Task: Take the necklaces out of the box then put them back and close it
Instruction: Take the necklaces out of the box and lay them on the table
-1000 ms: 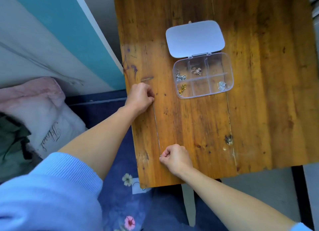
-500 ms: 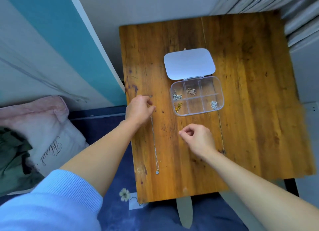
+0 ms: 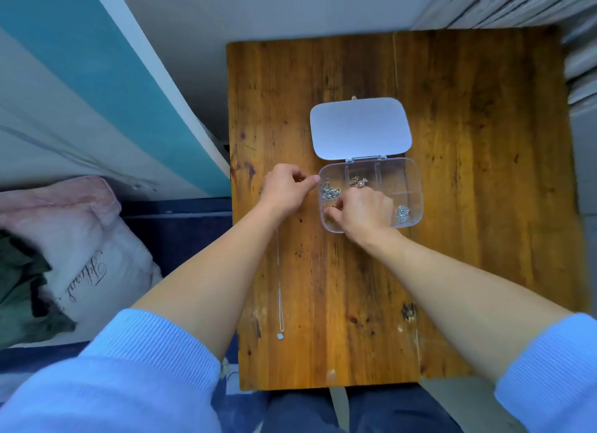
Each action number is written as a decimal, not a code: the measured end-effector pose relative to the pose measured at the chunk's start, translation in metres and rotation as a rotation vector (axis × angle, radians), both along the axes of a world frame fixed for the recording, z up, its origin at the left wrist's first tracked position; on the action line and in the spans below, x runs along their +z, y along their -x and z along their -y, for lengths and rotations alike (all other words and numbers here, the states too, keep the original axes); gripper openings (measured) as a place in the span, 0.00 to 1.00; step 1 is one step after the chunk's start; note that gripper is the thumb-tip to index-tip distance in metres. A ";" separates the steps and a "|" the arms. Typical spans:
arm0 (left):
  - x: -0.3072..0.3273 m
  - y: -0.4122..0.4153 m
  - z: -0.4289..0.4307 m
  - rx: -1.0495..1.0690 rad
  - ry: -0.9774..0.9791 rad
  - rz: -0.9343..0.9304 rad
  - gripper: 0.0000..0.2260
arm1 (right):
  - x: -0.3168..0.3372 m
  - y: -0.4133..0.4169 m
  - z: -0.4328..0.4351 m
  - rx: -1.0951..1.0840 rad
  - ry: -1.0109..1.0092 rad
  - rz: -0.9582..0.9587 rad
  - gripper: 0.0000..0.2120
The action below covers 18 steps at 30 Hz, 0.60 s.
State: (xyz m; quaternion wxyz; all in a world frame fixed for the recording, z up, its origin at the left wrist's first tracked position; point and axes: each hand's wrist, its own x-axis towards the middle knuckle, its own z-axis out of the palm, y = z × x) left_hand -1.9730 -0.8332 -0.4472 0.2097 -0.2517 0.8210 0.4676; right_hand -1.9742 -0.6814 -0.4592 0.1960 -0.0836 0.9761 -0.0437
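Observation:
A clear plastic box (image 3: 419, 187) with several compartments stands open on the wooden table (image 3: 484, 135), its white lid (image 3: 360, 127) laid back. Inside lie a silver necklace (image 3: 331, 191), a rose-gold necklace (image 3: 358, 182), another silver necklace (image 3: 402, 213) and a gold necklace (image 3: 326, 207). My right hand (image 3: 361, 211) is inside the front-left compartment, fingertips pinched on the gold necklace. My left hand (image 3: 284, 190) is curled, its thumb against the box's left wall. A thin silver chain with a pendant (image 3: 279, 298) lies stretched along the table's left side; its far end is hidden under my left forearm.
The table's left edge meets a white and teal bed frame (image 3: 135, 109). A pink pillow (image 3: 80, 238) and dark green cloth lie at the lower left. Grey slats (image 3: 533, 2) are at the back right. A dark stain (image 3: 408, 311) marks the table's front right.
My right hand left the chain's pendant end and went forward into the box's front-left compartment. My left hand shifted right to the box's wall. The chain stays stretched on the table.

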 end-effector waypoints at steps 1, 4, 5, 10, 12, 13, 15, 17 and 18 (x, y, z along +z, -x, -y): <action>-0.001 0.002 -0.003 -0.003 -0.008 0.009 0.11 | -0.002 0.000 -0.001 0.017 -0.009 -0.007 0.16; -0.005 0.005 -0.006 -0.005 -0.026 0.035 0.10 | -0.005 0.000 -0.006 0.052 0.006 -0.005 0.14; -0.005 0.005 -0.006 -0.001 -0.039 0.042 0.10 | -0.004 -0.001 -0.008 0.048 0.032 0.008 0.12; -0.001 0.002 -0.009 -0.011 0.001 0.040 0.09 | 0.010 0.000 -0.035 -0.155 0.337 0.169 0.08; 0.005 0.000 -0.011 0.000 0.064 -0.012 0.08 | 0.021 0.002 -0.051 -0.272 0.508 0.234 0.04; 0.009 -0.002 -0.011 0.010 0.092 -0.044 0.07 | 0.028 0.003 -0.060 -0.331 0.589 0.274 0.03; 0.018 -0.006 -0.014 0.022 0.132 -0.102 0.06 | 0.040 0.005 -0.076 -0.444 0.718 0.387 0.04; 0.028 -0.011 -0.019 0.000 0.147 -0.125 0.06 | 0.048 0.007 -0.091 -0.518 0.774 0.515 0.04; 0.031 -0.013 -0.024 -0.035 0.149 -0.121 0.07 | 0.051 0.008 -0.097 -0.549 0.784 0.572 0.04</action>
